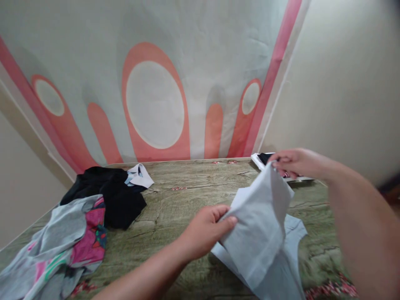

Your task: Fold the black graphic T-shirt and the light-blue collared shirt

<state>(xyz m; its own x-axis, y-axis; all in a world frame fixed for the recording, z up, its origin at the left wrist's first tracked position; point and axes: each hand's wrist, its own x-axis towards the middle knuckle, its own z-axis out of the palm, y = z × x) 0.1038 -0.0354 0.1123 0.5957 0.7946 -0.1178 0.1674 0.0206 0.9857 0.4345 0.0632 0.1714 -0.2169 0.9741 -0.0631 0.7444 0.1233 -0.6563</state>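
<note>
A thin white garment (256, 237) is stretched between my two hands over the right half of the wood-patterned surface (175, 216). My left hand (212, 227) pinches its near left edge between thumb and fingers. Higher up and to the right, my right hand (293, 162) grips a raised corner, with its fingertips partly tucked around the cloth. The lower part of the garment hangs and spreads on the surface below, running out of view at the bottom. Its exact kind cannot be made out from the folds.
At the left lie a black garment (109, 191), a white collar (140, 177) beside it, and a grey garment with pink print (71, 237). A white-edged item with dark contents (261, 160) sits behind my right hand. A wall with orange shapes (156, 154) borders the far side.
</note>
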